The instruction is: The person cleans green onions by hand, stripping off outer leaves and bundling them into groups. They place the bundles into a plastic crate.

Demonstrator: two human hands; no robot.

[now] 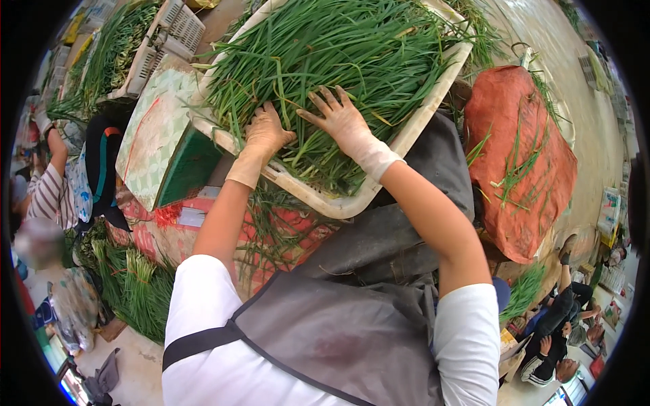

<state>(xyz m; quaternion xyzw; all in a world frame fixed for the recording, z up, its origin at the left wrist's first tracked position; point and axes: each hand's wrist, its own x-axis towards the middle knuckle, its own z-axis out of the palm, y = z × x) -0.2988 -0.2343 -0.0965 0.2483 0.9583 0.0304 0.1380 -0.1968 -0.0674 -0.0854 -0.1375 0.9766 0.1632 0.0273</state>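
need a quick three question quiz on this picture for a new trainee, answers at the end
1. What fills the pale tub? A) apples B) long green leaves C) bread
2. True or false: the red sack lies to the left of the tub.
3. Fill the gap: the person's ____ hand is nearer the red sack.

Key: 1. B. 2. False; it lies to the right. 3. Right.
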